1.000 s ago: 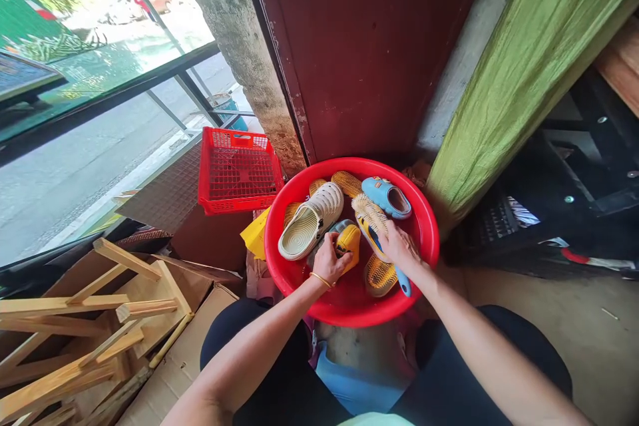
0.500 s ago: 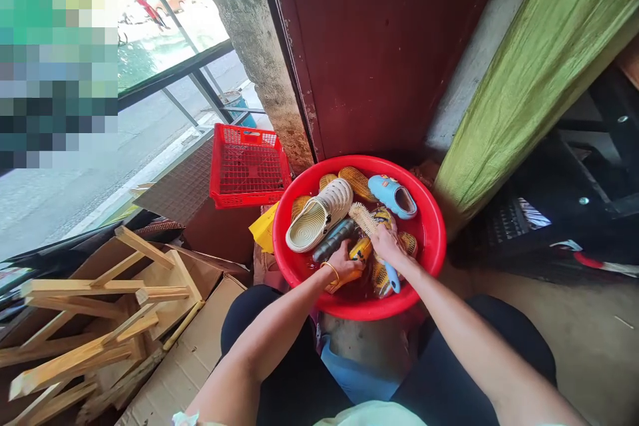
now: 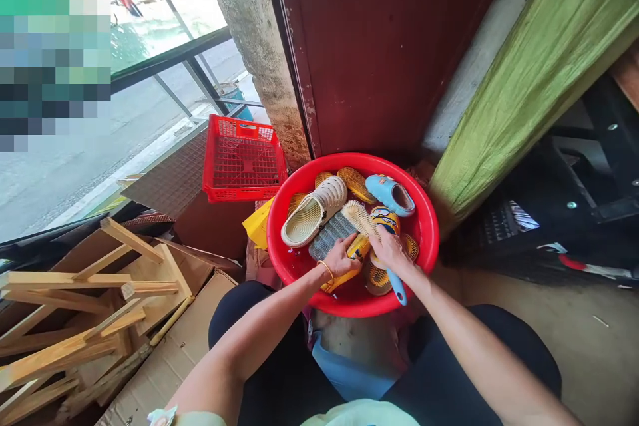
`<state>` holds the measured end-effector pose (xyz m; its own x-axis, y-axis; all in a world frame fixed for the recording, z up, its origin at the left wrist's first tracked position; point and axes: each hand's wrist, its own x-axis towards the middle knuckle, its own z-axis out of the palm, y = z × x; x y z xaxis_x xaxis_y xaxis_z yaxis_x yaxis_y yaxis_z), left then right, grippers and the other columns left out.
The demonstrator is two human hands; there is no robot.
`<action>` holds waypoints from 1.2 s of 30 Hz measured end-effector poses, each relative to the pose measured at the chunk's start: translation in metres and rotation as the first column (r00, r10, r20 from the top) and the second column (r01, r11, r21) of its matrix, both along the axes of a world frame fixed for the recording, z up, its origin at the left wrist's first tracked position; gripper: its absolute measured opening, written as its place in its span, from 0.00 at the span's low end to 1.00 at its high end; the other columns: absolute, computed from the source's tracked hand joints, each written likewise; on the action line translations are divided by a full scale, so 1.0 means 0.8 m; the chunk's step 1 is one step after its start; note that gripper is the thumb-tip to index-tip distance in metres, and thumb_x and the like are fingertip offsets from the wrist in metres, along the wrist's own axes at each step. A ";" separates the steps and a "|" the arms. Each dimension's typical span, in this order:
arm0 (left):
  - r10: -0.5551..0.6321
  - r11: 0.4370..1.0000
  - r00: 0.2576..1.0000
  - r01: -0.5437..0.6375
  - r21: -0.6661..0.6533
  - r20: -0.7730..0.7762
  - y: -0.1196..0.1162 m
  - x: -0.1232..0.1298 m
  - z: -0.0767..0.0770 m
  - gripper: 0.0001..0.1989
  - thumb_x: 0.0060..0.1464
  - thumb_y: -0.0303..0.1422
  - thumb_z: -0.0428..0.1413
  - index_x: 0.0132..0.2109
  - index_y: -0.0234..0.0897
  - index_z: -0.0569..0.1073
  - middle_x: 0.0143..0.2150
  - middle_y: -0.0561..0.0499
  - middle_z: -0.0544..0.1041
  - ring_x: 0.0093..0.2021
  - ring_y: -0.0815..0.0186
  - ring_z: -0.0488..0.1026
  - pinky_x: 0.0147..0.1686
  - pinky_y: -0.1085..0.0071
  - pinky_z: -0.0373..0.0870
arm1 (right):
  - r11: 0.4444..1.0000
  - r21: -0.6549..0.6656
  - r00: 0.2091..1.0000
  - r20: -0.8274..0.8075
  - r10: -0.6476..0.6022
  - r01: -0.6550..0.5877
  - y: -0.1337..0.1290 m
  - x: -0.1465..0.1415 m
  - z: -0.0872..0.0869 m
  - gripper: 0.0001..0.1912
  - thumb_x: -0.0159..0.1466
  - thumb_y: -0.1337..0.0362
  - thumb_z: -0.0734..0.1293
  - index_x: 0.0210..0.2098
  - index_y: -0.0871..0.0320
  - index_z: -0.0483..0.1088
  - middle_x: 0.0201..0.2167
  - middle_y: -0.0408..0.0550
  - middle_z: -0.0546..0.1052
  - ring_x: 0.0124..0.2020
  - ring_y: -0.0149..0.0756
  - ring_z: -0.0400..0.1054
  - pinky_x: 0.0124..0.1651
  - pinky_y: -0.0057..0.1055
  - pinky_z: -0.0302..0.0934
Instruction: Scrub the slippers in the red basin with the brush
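A red basin (image 3: 275, 246) holds several pieces of footwear in water. My left hand (image 3: 341, 259) is closed on a yellow slipper (image 3: 358, 247); a grey ridged footbed (image 3: 327, 233) extends beyond it and seems to be part of it. My right hand (image 3: 391, 249) grips a scrub brush (image 3: 398, 289) with a blue handle and pale bristles, held at the slipper's upper side. Left of them lies a cream clog (image 3: 317, 210). A light blue clog (image 3: 389, 193) rests at the back right. Yellow-brown soles (image 3: 355, 183) show behind, and a printed yellow slipper (image 3: 384, 218) lies beside my right hand.
A red plastic crate (image 3: 244, 163) stands behind the basin on the left. Wooden stool-like frames (image 3: 90, 306) lie on cardboard (image 3: 164, 346) at left. A dark red door (image 3: 394, 46) is behind the basin, a green curtain (image 3: 504, 80) to the right.
The slipper in my left hand has tipped, so its grey ridged footbed shows more broadly. The brush has shifted slightly toward the lower right in view. The camera has moved a little.
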<state>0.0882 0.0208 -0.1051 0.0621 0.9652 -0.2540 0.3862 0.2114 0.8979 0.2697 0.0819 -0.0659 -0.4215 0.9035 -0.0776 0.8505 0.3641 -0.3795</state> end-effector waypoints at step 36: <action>0.075 0.972 0.977 -0.116 0.203 0.201 0.009 -0.009 0.021 0.51 0.39 0.30 0.64 0.72 0.33 0.57 0.68 0.38 0.66 0.66 0.46 0.64 0.69 0.48 0.57 | 0.960 0.238 0.972 -0.147 0.185 -0.147 -0.046 -0.005 0.024 0.26 0.73 0.60 0.55 0.66 0.56 0.69 0.45 0.56 0.81 0.40 0.42 0.76 0.39 0.31 0.69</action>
<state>0.0809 0.0282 -0.0886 -0.0056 0.9994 -0.0352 0.1905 0.0356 0.9810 0.2654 0.0451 -0.0465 -0.5563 0.8058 0.2029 0.7028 0.5865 -0.4026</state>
